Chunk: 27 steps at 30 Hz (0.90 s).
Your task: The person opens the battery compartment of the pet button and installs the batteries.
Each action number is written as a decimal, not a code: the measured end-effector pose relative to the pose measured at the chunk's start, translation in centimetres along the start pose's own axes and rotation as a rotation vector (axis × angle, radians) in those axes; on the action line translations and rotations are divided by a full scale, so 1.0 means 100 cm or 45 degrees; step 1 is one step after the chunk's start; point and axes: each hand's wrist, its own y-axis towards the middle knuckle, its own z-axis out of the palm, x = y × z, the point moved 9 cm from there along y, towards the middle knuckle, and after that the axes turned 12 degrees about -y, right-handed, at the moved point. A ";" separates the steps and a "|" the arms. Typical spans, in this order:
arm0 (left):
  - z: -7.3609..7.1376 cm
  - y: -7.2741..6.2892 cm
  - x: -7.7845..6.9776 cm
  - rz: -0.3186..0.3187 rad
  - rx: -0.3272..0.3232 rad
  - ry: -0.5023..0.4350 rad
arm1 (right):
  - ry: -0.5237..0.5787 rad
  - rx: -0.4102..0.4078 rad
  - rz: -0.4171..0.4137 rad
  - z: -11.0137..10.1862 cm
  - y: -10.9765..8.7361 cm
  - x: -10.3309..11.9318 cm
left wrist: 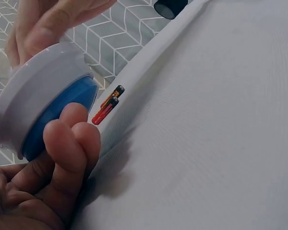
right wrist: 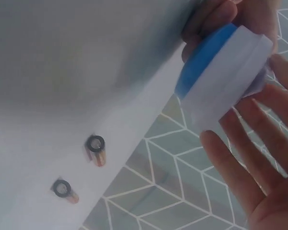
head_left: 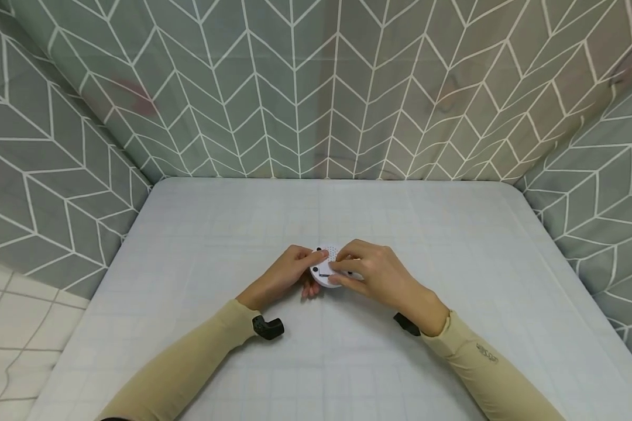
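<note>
A round white device [head_left: 333, 251] with a blue front is held with its back upward, showing small speaker holes, dark feet and a battery compartment edge. My left hand [head_left: 287, 270] grips its left side, thumb on the back and several fingers below. The blue front [left wrist: 57, 112] faces down towards the table in the left wrist view. My right hand [head_left: 379, 272] is over the right part of the back, thumb and forefinger pinching at the battery cover [right wrist: 258, 84]. That hand hides much of the device's right side in the head view.
Two red and black batteries, one [left wrist: 104, 111] beside the other [left wrist: 116, 92], lie on the white-covered table [head_left: 232, 216]. Patterned grey curtains [head_left: 316, 105] surround its back and sides. A black wrist camera [head_left: 267, 327] sits at the left cuff, another [head_left: 406, 323] at the right.
</note>
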 end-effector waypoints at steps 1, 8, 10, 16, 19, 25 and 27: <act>0.001 0.000 0.001 -0.006 0.001 -0.004 | 0.016 0.005 -0.012 0.000 -0.001 0.000; 0.003 0.002 0.003 -0.026 -0.008 0.016 | 0.092 0.152 -0.024 0.002 -0.004 0.002; 0.001 0.002 0.002 -0.024 -0.023 0.010 | 0.148 0.190 -0.010 0.002 -0.002 -0.001; -0.006 0.000 -0.004 -0.025 -0.063 0.022 | 0.268 0.290 0.202 -0.008 -0.006 -0.052; -0.008 0.000 -0.004 -0.036 -0.075 0.031 | 0.144 0.439 0.397 -0.008 -0.023 -0.092; -0.007 0.003 -0.002 -0.045 -0.053 0.011 | 0.007 0.649 0.608 0.000 -0.059 -0.139; -0.005 0.004 -0.001 -0.049 -0.044 0.002 | 0.017 0.680 0.647 0.000 -0.066 -0.146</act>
